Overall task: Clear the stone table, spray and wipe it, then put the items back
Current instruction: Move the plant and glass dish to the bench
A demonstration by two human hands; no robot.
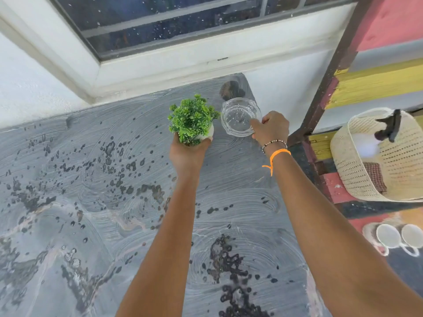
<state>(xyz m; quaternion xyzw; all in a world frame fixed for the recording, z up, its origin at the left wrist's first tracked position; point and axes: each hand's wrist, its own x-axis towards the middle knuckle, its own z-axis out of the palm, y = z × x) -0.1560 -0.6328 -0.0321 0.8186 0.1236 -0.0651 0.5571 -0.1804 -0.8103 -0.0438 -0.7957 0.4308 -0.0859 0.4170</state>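
Observation:
The grey stone table (pixel 91 179) fills the view, marked with wipe swirls and dark spots. My left hand (pixel 188 154) grips a small white pot with a green plant (pixel 193 118) from below, near the table's far right. Just to its right, my right hand (pixel 271 129) pinches the rim of a clear glass dish (pixel 239 116). Whether the pot and the dish touch the table, I cannot tell. A dark round object (pixel 231 89) sits behind the dish in the far right corner.
A white wall and window frame (pixel 160 65) border the far edge. To the right stand a painted wooden shelf (pixel 375 83), a woven basket (pixel 357 165) holding a spray bottle (pixel 389 128) and a cloth, and two white cups (pixel 400 235) lower down.

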